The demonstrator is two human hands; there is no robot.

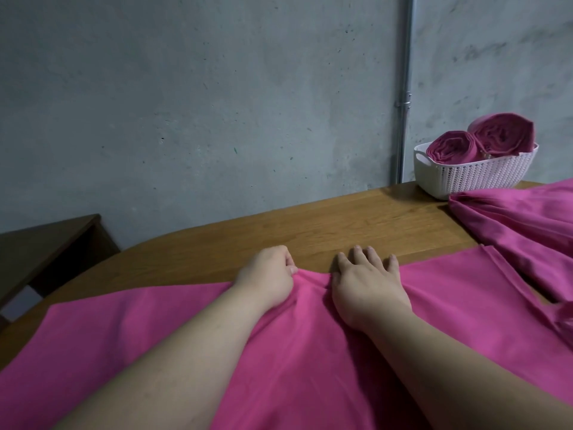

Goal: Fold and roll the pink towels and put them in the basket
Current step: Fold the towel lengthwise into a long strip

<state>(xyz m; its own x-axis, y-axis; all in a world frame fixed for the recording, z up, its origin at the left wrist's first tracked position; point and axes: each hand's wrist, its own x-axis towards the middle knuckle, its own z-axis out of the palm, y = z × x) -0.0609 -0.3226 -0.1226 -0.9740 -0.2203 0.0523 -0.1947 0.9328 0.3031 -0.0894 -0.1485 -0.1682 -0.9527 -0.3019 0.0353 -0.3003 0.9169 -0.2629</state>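
Wooden table (310,218) carried a pink towel (279,352) spread flat along its near edge; second pink towel (521,225) lay bunched at the right edge. White basket (471,175) sat at the far right corner, two rolled towels (449,147) inside. Left hand (266,274) pinched the spread towel's far hem; right hand (366,280) lay flat just beside, fingers splayed, gripping nothing.

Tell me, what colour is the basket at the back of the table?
The basket is white with a woven-look pattern, clearest in the head view.
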